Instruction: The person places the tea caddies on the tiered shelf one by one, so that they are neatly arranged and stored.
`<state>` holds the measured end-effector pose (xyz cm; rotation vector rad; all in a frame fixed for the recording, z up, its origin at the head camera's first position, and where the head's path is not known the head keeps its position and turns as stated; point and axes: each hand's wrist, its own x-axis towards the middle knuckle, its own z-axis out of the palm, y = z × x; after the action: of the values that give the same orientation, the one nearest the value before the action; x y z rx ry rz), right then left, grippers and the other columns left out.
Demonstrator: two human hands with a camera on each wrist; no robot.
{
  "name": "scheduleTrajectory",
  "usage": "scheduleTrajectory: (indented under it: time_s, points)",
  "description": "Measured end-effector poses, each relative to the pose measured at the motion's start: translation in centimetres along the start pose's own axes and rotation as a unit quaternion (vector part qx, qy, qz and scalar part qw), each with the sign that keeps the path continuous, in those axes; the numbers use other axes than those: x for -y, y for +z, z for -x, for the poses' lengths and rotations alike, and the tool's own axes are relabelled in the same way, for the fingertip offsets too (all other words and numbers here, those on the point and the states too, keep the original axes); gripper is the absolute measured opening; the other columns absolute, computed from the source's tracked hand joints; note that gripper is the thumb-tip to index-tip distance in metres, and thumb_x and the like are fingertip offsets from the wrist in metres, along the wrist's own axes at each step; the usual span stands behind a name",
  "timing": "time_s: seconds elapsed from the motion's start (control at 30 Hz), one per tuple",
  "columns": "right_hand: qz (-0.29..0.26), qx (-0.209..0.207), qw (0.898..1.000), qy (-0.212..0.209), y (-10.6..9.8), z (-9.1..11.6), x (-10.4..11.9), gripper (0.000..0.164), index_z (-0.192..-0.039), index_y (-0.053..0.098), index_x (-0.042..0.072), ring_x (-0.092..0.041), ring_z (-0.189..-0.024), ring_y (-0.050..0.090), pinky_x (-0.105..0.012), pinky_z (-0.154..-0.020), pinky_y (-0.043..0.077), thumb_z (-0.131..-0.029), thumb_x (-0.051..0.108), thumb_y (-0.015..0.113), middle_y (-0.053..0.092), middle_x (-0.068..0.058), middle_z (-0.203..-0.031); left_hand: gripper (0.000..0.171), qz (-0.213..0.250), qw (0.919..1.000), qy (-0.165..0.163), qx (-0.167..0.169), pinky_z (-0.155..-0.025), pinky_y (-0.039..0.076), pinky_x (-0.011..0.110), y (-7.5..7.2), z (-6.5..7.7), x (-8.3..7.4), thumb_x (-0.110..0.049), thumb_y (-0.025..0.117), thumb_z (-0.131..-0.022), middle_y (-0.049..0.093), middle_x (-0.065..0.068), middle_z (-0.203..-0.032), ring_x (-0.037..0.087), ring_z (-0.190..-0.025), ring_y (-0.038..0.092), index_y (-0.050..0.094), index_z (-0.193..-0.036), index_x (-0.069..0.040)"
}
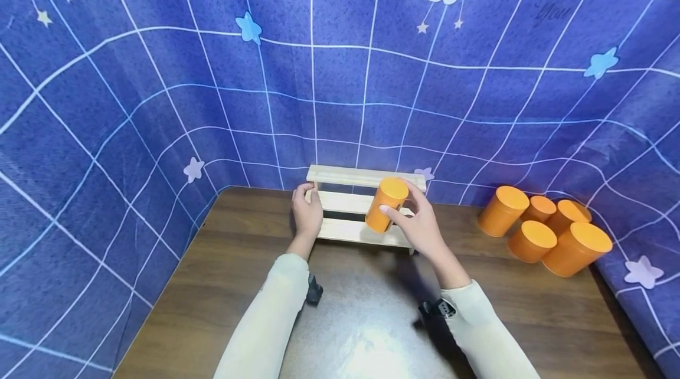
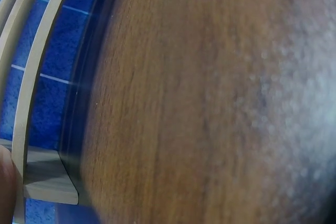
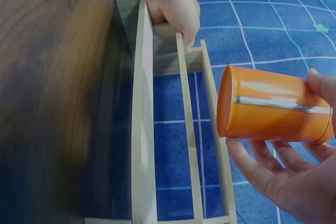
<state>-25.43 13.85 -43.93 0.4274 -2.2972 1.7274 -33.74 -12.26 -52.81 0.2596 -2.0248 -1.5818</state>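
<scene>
A small three-tier wooden shelf rack (image 1: 350,176) stands at the back of the table. My left hand (image 1: 307,213) grips its left end, fingers curled over the side panel, as the right wrist view confirms. Only a bit of that hand (image 2: 6,187) shows beside the slats (image 2: 30,82) in the left wrist view. In my right hand (image 1: 423,228) is an orange cylindrical canister (image 1: 379,208), tilted and raised in front of the rack's right half. Thumb and fingers hold it from opposite sides. A pale stripe runs along the canister (image 3: 273,121) in the right wrist view, its end close to the rack's upper slat.
Several more orange canisters (image 1: 496,216) of different sizes stand grouped at the table's right back. A blue patterned cloth (image 1: 340,72) hangs behind and along both sides. The brown wooden table (image 1: 239,261) reflects a bright glare near the front.
</scene>
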Motion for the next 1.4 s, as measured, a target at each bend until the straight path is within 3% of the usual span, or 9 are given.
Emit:
scheduleTrajectory:
  time_s: [0.23, 0.4, 0.63, 0.77, 0.9, 1.0, 1.2, 1.4]
  points:
    - [-0.012, 0.010, 1.000, 0.000, 1.1, -0.5, 0.3, 0.069, -0.152, 0.053, 0.017, -0.023, -0.113, 0.066, -0.046, -0.099, 0.054, -0.090, 0.014, 0.083, 0.068, -0.011, -0.137, 0.020, -0.003, 0.9999, 0.010, 0.002, -0.117, 0.042, 0.048, -0.1, 0.1, 0.0, -0.006, 0.058, -0.103, 0.064, 0.021, -0.124, 0.037, -0.127, 0.059, 0.066, -0.120, 0.000]
    - [-0.016, 0.017, 0.999, -0.024, 1.8, -1.2, 0.3, 0.072, -0.153, 0.052, 0.014, -0.024, -0.114, 0.068, -0.047, -0.101, 0.055, -0.089, 0.011, 0.083, 0.066, -0.012, -0.139, 0.020, -0.008, 0.9999, 0.009, 0.005, -0.117, 0.042, 0.049, -0.2, 0.2, -0.3, -0.006, 0.058, -0.103, 0.063, 0.021, -0.125, 0.037, -0.128, 0.058, 0.064, -0.120, 0.000]
    - [-0.047, 0.034, 0.998, -0.021, 2.6, -1.9, 0.5, 0.077, -0.157, 0.047, 0.012, -0.024, -0.118, 0.067, -0.029, -0.090, 0.061, -0.089, 0.005, 0.082, 0.062, -0.014, -0.142, 0.019, -0.008, 0.9999, 0.013, -0.001, -0.118, 0.041, 0.049, -0.2, 0.0, -0.5, -0.005, 0.058, -0.102, 0.064, 0.022, -0.125, 0.037, -0.129, 0.058, 0.064, -0.120, 0.001]
    - [-0.061, 0.037, 0.997, -0.011, 3.2, -2.3, 0.9, 0.081, -0.159, 0.042, 0.008, -0.021, -0.112, 0.067, -0.026, -0.079, 0.063, -0.089, 0.003, 0.082, 0.061, -0.017, -0.143, 0.020, -0.009, 0.9999, 0.012, -0.002, -0.119, 0.041, 0.049, -0.2, 0.0, -0.5, -0.005, 0.059, -0.102, 0.063, 0.022, -0.125, 0.037, -0.129, 0.058, 0.064, -0.120, 0.001]
    - [-0.066, 0.038, 0.997, -0.008, 3.7, -2.7, 1.5, 0.080, -0.159, 0.043, 0.011, -0.024, -0.110, 0.067, -0.028, -0.079, 0.063, -0.089, 0.004, 0.082, 0.060, -0.016, -0.142, 0.020, -0.012, 0.9999, 0.009, -0.003, -0.118, 0.041, 0.048, -0.3, 0.0, -0.4, -0.006, 0.058, -0.102, 0.064, 0.022, -0.126, 0.037, -0.129, 0.059, 0.065, -0.121, 0.000]
    - [-0.060, 0.037, 0.997, -0.015, 4.1, -3.0, 1.7, 0.080, -0.159, 0.043, 0.013, -0.029, -0.113, 0.068, -0.031, -0.088, 0.061, -0.089, 0.005, 0.082, 0.059, -0.014, -0.143, 0.020, -0.013, 0.9999, 0.010, -0.005, -0.117, 0.042, 0.048, -0.3, 0.1, -0.4, -0.005, 0.059, -0.102, 0.064, 0.022, -0.125, 0.038, -0.128, 0.059, 0.065, -0.120, 0.001]
    - [-0.058, 0.035, 0.997, -0.021, 4.6, -3.4, 1.5, 0.081, -0.160, 0.043, 0.017, -0.036, -0.123, 0.067, -0.049, -0.106, 0.054, -0.090, 0.009, 0.083, 0.057, -0.013, -0.147, 0.019, -0.005, 0.9998, 0.012, -0.012, -0.114, 0.044, 0.050, -0.3, 0.3, -0.7, -0.005, 0.056, -0.104, 0.064, 0.024, -0.121, 0.040, -0.124, 0.060, 0.066, -0.119, 0.003]
    - [-0.052, 0.034, 0.998, -0.008, 4.7, -3.7, 1.7, 0.083, -0.161, 0.041, 0.018, -0.036, -0.123, 0.067, -0.051, -0.099, 0.058, -0.090, 0.013, 0.083, 0.057, -0.012, -0.148, 0.024, 0.005, 0.9997, 0.011, -0.019, -0.101, 0.047, 0.049, -0.2, 0.3, -0.8, -0.001, 0.048, -0.102, 0.062, 0.025, -0.115, 0.039, -0.111, 0.059, 0.067, -0.116, 0.004]
